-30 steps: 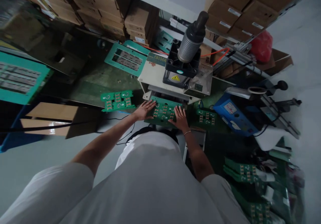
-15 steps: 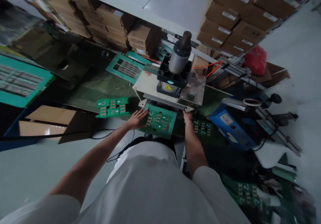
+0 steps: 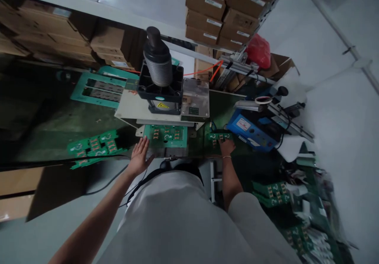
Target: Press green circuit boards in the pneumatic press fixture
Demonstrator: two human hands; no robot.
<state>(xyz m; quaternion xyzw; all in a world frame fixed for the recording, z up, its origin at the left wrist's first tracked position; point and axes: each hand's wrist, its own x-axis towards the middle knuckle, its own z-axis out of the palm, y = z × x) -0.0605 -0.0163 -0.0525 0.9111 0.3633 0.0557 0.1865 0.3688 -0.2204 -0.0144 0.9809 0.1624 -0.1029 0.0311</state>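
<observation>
Left hand: spread flat, just clear of the green rectangular circuit panel seated under the press.
Right hand: resting on a smaller green circuit board; whether it grips is unclear.

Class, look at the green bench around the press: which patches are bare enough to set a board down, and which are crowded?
Bare: the bench between the teal frame and the loose boards. Crowded: right of the press, where the right hand rests on boards beside the blue machine.

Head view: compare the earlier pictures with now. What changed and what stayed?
Both hands let go of the green board, now further under the press. The left hand drew back, open; the right hand moved right onto a smaller board. The board stack at left stayed.
</observation>
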